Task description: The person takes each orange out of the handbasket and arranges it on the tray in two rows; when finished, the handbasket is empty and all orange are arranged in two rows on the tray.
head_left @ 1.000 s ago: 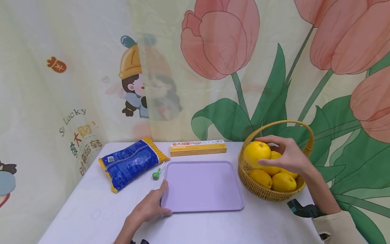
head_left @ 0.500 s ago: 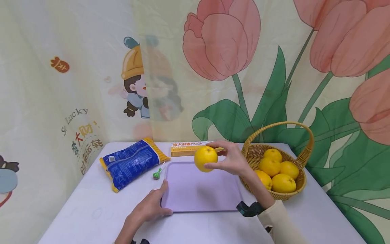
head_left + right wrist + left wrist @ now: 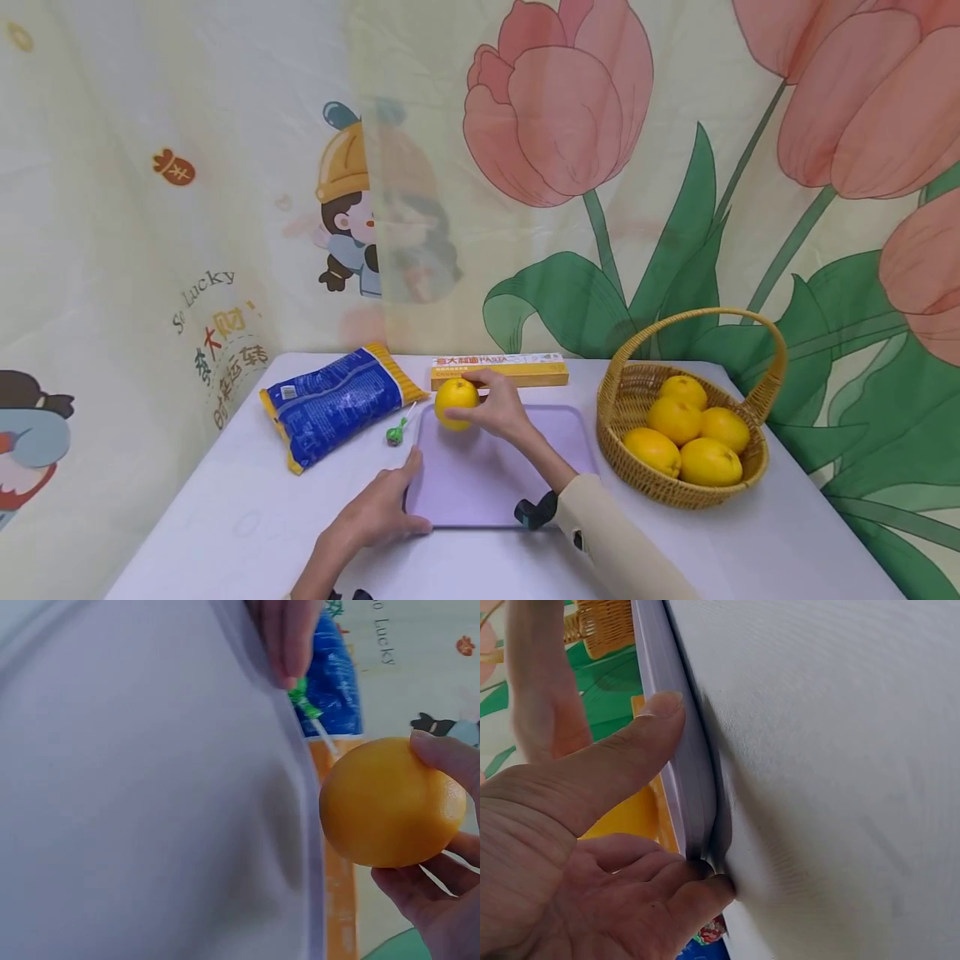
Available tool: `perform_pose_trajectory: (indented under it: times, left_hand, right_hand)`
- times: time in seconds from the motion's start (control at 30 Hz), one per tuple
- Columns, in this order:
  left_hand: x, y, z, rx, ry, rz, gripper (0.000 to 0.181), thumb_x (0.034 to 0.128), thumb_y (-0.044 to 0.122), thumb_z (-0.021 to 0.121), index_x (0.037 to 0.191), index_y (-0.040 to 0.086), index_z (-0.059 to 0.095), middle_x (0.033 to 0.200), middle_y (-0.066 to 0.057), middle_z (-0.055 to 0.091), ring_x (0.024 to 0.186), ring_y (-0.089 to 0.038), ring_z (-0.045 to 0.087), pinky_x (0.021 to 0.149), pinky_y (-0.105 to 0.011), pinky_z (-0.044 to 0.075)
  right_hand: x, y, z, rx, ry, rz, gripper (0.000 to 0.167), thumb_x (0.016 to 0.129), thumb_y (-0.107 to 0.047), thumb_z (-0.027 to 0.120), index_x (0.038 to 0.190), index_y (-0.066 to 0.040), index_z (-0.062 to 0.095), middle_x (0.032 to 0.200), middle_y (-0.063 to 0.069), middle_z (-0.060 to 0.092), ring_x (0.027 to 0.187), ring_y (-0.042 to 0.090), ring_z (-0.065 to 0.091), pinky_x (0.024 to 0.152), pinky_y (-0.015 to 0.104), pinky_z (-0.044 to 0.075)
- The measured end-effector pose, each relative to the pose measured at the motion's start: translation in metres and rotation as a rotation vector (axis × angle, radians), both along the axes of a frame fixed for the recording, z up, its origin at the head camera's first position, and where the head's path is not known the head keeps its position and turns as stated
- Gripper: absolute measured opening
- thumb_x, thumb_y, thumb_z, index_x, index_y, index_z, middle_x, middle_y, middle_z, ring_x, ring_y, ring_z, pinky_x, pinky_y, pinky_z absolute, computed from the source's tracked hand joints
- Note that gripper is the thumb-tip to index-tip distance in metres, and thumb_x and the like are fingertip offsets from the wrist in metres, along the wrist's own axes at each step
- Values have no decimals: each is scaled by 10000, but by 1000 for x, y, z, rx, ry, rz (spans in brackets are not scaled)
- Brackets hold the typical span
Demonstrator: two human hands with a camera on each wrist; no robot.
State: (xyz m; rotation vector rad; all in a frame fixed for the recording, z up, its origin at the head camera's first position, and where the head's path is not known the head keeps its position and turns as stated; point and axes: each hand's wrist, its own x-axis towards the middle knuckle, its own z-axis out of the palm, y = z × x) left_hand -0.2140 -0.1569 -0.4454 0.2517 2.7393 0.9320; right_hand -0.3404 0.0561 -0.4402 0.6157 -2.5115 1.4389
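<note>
A yellow-orange fruit [image 3: 454, 405] is pinched between the thumb and fingers of the right hand [image 3: 501, 408], held over the back left part of a lilac tray [image 3: 472, 487]. The right wrist view shows that fruit [image 3: 390, 806] above the tray's edge, gripped from one side by the hand [image 3: 450, 889]. At the tray's front left corner, the left hand [image 3: 378, 508] grips the rim, thumb on the near side and fingers along the left side. In the left wrist view the thumb of this hand [image 3: 577, 817] lies against the tray wall [image 3: 686, 772].
To the right stands a wicker basket [image 3: 651, 487] with a tall handle, holding several yellow fruits [image 3: 711, 462]. Behind the tray lies a pasta box [image 3: 532, 375]. A blue and yellow packet [image 3: 337, 408] and a green lollipop [image 3: 395, 435] lie to the left.
The right hand has lifted the fruit out of the basket and carried it left, over the tray. The left hand has stayed at the tray's corner; the head view has shifted slightly.
</note>
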Motion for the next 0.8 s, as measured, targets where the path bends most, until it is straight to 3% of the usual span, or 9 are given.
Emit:
perform_pose_trajectory:
  times: [0.3,0.6,0.8]
  left_hand:
    - [-1,0,-1,-4,1,-9,1128,781,191,982,1652,-69,314,1593,-333,479,1424,-500,515,1198,-660,426]
    - [-1,2,0,-15,-3,-6,1124,785,191,980,1655,-61,314,1601,-323,477,1435,-507,504,1198,-666,424]
    - [0,1,0,-12,5,0,1127,785,193,980,1659,-53,313,1591,-330,485,1436,-509,502,1202,-666,419]
  right_hand:
    - [-13,-11,-21,-14,-9,-8,632,773,-235,991,1287,26,733,1243,164,760,1050,290,692,921,397,657]
    - [-13,-11,-22,33,27,20,660,775,-249,997,1316,7,719,1255,151,745,1058,270,678,895,347,652]
    - [-15,-13,-21,58,-3,19,711,773,-262,997,1365,-11,693,1248,132,752,1046,253,664,879,319,617]
